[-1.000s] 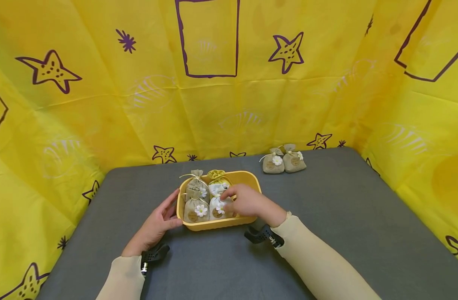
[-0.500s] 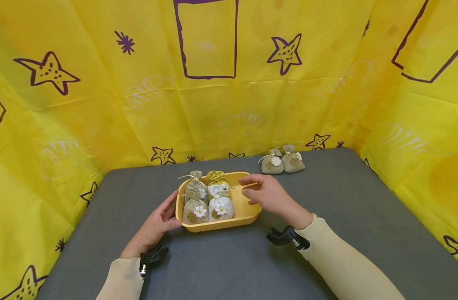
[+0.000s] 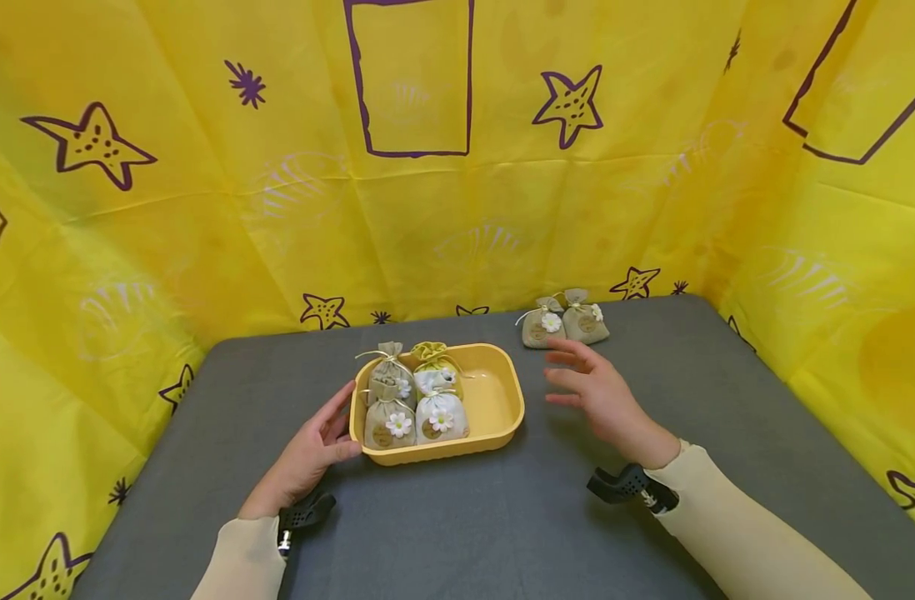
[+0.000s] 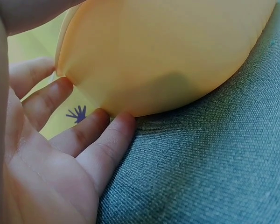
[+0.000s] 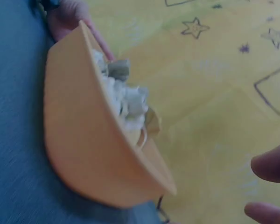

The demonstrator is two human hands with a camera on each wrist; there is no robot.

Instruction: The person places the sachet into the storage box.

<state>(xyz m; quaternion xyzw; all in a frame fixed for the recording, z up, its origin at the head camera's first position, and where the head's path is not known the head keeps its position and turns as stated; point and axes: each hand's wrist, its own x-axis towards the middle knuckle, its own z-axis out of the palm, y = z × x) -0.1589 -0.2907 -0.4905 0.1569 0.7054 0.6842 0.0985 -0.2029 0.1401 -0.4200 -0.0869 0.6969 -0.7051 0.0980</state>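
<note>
A yellow plastic basket (image 3: 495, 396) stands mid-table, its right part showing bare floor. In its left part sit drawstring sachets with white flowers: a beige one (image 3: 382, 423) and a white one (image 3: 431, 408) in front, a beige one (image 3: 377, 367) and a yellow one (image 3: 431, 353) behind. My left hand (image 3: 307, 454) rests at the basket's left end, its extended fingertips (image 4: 121, 122) against the outer wall. Right of the basket, my right hand (image 3: 603, 396) is held over the table with fingers spread and nothing in them, just in front of two beige sachets, left (image 3: 536, 333) and right (image 3: 587, 327).
The grey cloth-covered table (image 3: 442, 525) ends at a yellow printed curtain (image 3: 427, 208) behind and on both sides. The two loose sachets stand close to the back edge. Each wrist carries a black camera mount (image 3: 626, 485).
My right hand has left the white sachet in the basket and moved right, past the rim, towards the two loose sachets, its fingers opening. My left hand has stayed at the basket's end.
</note>
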